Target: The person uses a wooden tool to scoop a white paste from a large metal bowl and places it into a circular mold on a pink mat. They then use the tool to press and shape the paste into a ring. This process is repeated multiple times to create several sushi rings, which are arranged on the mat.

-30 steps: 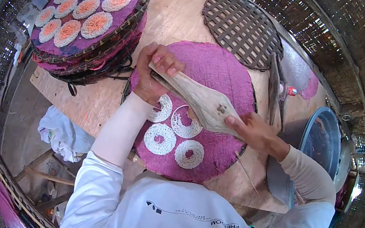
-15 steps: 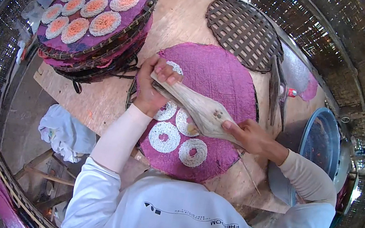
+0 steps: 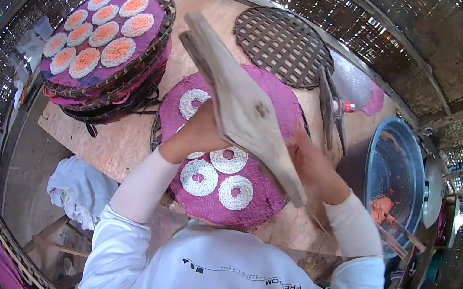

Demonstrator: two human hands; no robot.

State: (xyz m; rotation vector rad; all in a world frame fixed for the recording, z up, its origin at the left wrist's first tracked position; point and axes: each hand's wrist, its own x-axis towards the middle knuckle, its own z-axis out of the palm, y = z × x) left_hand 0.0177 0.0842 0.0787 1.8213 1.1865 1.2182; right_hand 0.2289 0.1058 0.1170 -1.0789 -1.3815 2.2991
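A long carved wooden hand press (image 3: 250, 108), two boards lying one on the other, slants in the air over a round purple cloth (image 3: 272, 87). My left hand (image 3: 204, 131) grips it from underneath near its middle, fingers hidden behind the wood. Beside its lower right end, my right hand (image 3: 313, 167) is open, with fingers stretched upward and somewhat blurred. White lacy rings of thin strands, such as this ring (image 3: 199, 177), lie on the cloth below; the press and left hand cover part of them.
At left stands a stack of round trays (image 3: 103, 86) topped with orange-centred white discs (image 3: 104, 34). An open-weave round tray (image 3: 284, 46) lies at the back. To the right, a blue tub (image 3: 371, 168) holds orange paste (image 3: 381, 207) and wooden sticks. White cloth (image 3: 80, 189) hangs front left.
The press has tipped up, its far end rising toward the back. My left hand has moved down toward its middle. My right hand has let go of its near end and opened.
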